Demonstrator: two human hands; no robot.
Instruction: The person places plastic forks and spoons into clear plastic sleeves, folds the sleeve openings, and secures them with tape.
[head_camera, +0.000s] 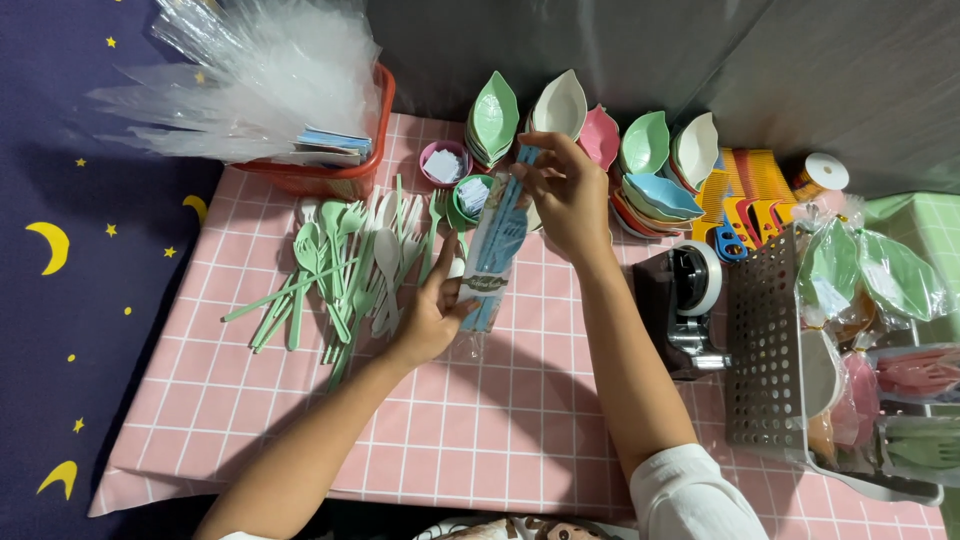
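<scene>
On the pink checked tabletop (480, 430), my left hand (430, 320) closes around the lower end of one clear cutlery packet (492, 255), while my right hand (565, 195) pinches its top. Beyond stand two small cups (445, 163) and one red basket (345, 175).

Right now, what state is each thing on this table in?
Clear cutlery bag: held up between both hands, blue utensils inside.
Left hand: gripping the bag's lower end.
Right hand: pinching the bag's top.
Green and white cutlery: loose, scattered on the pink tablecloth.
Leaf-shaped dishes: stacked upright in a row.
Red basket: full of clear bags.
Tape dispenser: loaded, untouched.
</scene>
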